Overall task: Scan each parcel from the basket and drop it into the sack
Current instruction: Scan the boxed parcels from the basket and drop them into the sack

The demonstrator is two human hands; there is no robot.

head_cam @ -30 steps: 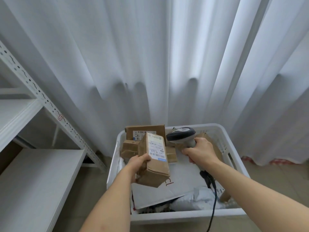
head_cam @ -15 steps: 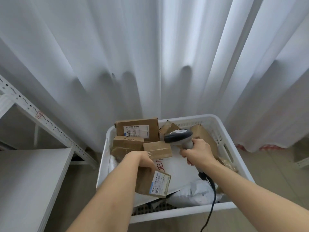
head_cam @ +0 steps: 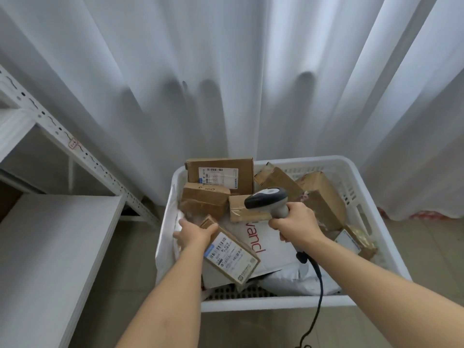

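My left hand grips one end of a small brown cardboard parcel with a white barcode label facing up, held low over the near left part of the white plastic basket. My right hand holds the handle of a grey and black barcode scanner, whose head points left over the boxes; its black cable hangs down past the basket's front rim. Several more cardboard boxes and white mailer bags lie in the basket. No sack shows in this view.
A white metal shelf unit stands at the left, its slanted post close to the basket. White curtains hang behind. Tiled floor shows between shelf and basket and at the right.
The parcel went from upright beside the scanner to low over the basket's near left, label now up. The scanner hand barely moved. My view shifted a little.
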